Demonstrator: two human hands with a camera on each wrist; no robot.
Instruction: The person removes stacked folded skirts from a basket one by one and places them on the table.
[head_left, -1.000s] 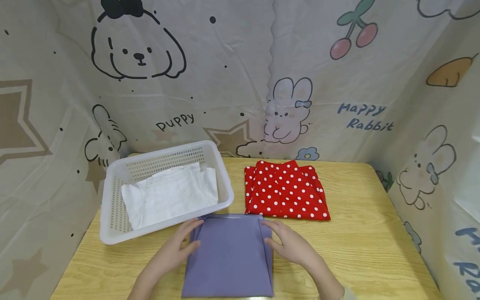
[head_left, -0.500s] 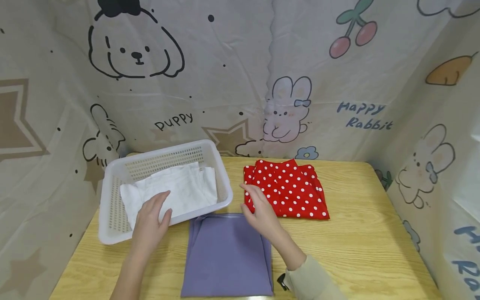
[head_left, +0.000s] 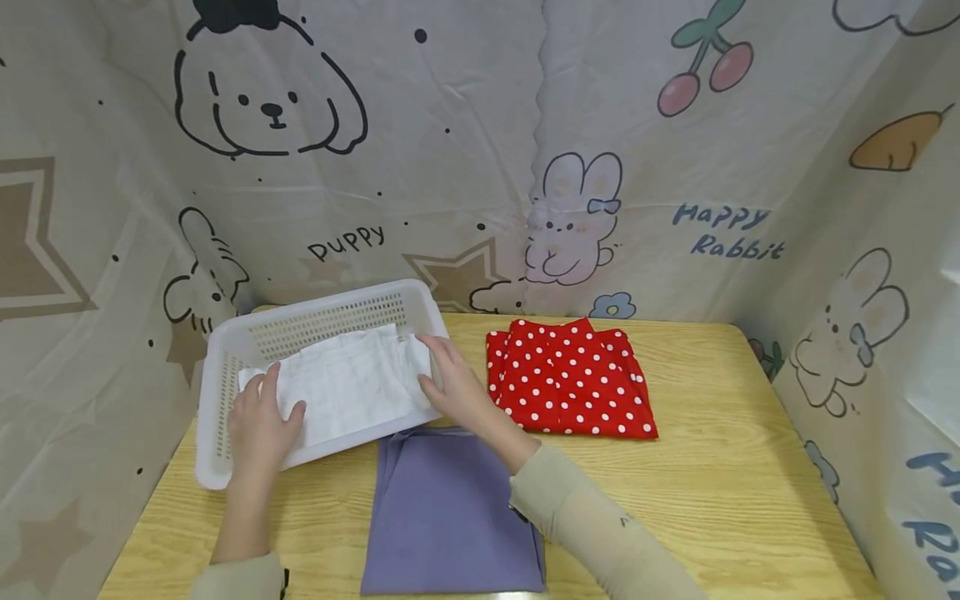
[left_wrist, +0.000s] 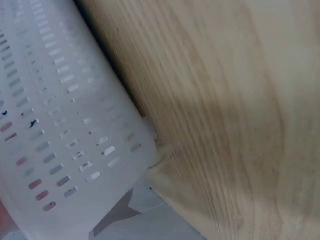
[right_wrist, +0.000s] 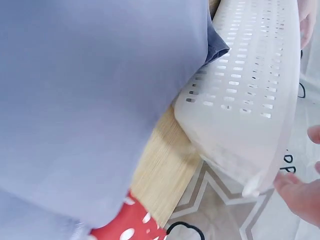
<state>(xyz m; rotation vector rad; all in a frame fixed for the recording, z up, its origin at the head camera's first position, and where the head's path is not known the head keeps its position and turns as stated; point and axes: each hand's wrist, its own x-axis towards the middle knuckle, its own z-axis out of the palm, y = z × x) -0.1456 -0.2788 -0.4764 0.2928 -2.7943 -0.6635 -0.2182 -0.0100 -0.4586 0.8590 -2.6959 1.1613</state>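
Observation:
In the head view, a white folded cloth (head_left: 341, 387) lies in a white plastic basket (head_left: 206, 433) at the left of the table. My left hand (head_left: 258, 425) is over the basket at the cloth's left end, fingers spread and relaxed. At the right end is my right hand (head_left: 459, 390), thumb and fingers apart near the cloth's edge; whether they touch it I cannot tell. In the right wrist view, fingers of the right hand (right_wrist: 302, 200) show beside the basket's rim (right_wrist: 287, 145). A purple folded cloth (head_left: 450, 517) lies in front, partly under my right forearm.
A red folded cloth with white dots (head_left: 573, 383) lies to the right of the basket. The wooden table (head_left: 720, 467) stretches right of it. A printed curtain (head_left: 450, 167) encloses the back and sides.
Both hands have left the purple cloth and moved forward and left to the basket, onto either end of the white cloth. The cloths and basket stay where they were.

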